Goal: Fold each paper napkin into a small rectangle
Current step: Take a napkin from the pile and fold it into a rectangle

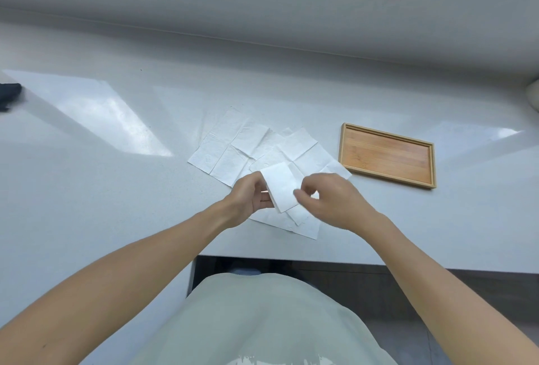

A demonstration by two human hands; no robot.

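Note:
A white paper napkin (280, 186), folded to a narrow rectangle, is held just above the counter between both hands. My left hand (249, 197) pinches its left edge. My right hand (329, 200) grips its lower right edge with thumb and fingers. Under and behind the hands lie several unfolded white napkins (233, 149), creased into squares and overlapping one another on the grey counter (102, 189). One of them shows below my hands near the counter's front edge.
An empty wooden tray (388, 154) lies to the right of the napkins. A dark object (8, 93) sits at the far left edge. A pale rounded object (533, 96) shows at the far right. The counter's front edge runs just below my hands.

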